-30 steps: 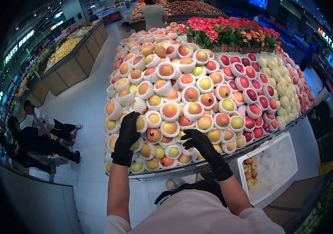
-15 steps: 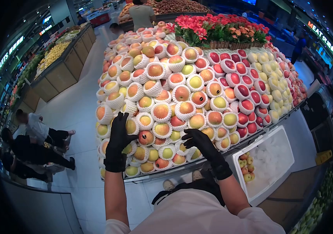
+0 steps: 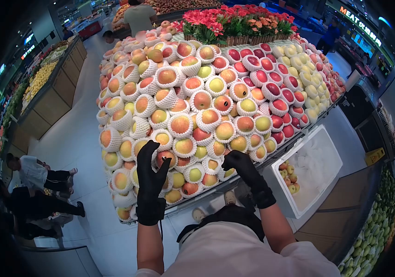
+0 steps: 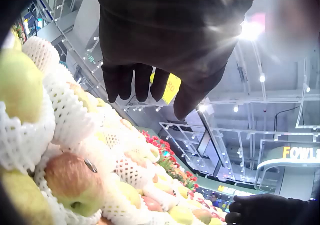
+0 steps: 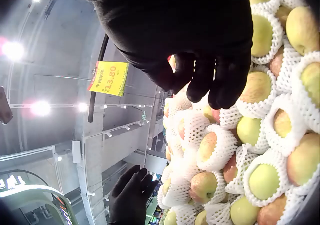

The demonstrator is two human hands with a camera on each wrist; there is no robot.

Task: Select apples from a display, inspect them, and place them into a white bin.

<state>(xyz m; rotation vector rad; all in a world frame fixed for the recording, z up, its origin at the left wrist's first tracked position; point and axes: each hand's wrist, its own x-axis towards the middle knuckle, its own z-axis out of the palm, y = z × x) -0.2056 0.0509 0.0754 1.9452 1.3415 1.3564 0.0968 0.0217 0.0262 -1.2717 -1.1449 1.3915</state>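
Observation:
Several apples in white foam nets (image 3: 181, 124) cover the sloping stand in front of me. In the head view my black-gloved left hand (image 3: 150, 184) is over the near left part of the pile, its thumb apart from the fingers. An apple with a dark sticker (image 4: 72, 177) lies below that hand in the left wrist view. My black-gloved right hand (image 3: 246, 171) is over the near edge of the stand, its fingers bent loosely downward and close together. Netted apples (image 5: 257, 87) lie right beside its fingertips in the right wrist view. Neither hand holds anything.
A white foam box (image 3: 317, 159) with loose apples (image 3: 289, 177) stands right of the stand. Dark red apples (image 3: 278, 106), pale yellow fruit (image 3: 299, 69) and red flowers (image 3: 234, 23) fill the right and back. A yellow price sign (image 5: 109, 78) hangs overhead. People (image 3: 36, 175) are at the left.
The view has turned right, so the stand sits further left. My left thumb has spread from its fingers. The right hand's fingers have drawn together and bent down.

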